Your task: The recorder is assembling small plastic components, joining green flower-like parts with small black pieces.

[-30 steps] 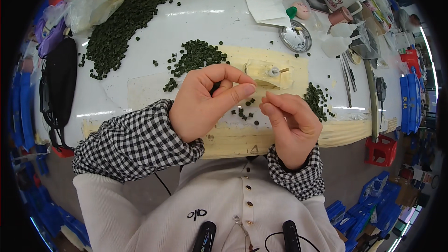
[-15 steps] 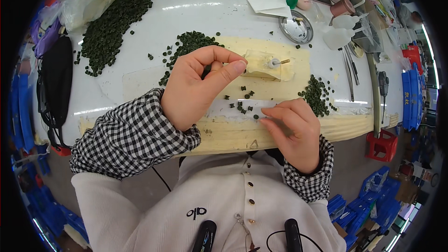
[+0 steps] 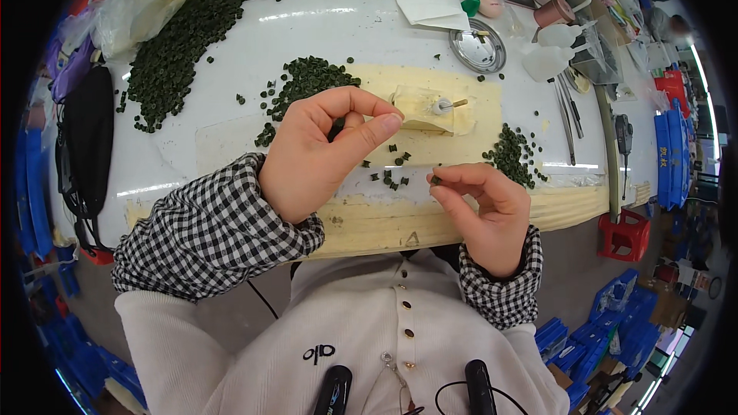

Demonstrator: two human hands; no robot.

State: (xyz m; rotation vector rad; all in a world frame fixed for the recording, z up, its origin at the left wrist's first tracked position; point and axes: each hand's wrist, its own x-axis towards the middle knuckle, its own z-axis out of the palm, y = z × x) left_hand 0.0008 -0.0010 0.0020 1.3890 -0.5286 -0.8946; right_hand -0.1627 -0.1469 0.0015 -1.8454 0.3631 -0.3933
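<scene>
My right hand (image 3: pixel 490 211) pinches a small dark green spool-shaped piece (image 3: pixel 436 180) between thumb and forefinger, just above the table's near edge. Thumb and forefinger of my left hand (image 3: pixel 319 146) are pressed together beside a block wrapped in cream tape (image 3: pixel 424 114); whatever they hold, if anything, is too small to make out. From that block sticks a white round fitting (image 3: pixel 441 107) with a thin brass-coloured pin (image 3: pixel 460 103). Several loose green pieces (image 3: pixel 390 179) lie between my hands. A heap of the same pieces (image 3: pixel 311 81) sits behind my left hand.
A larger green heap (image 3: pixel 173 61) spreads at the far left, and a smaller one (image 3: pixel 511 155) lies right of the block. A round metal dish (image 3: pixel 478 54), white squeeze bottles (image 3: pixel 547 61), tweezers (image 3: pixel 565 123) and white paper (image 3: pixel 427 1) lie toward the right and back.
My right thumb and forefinger have closed on a green piece and lifted it slightly from the table. My left hand keeps its pinch beside the block. The whole view has shifted a little.
</scene>
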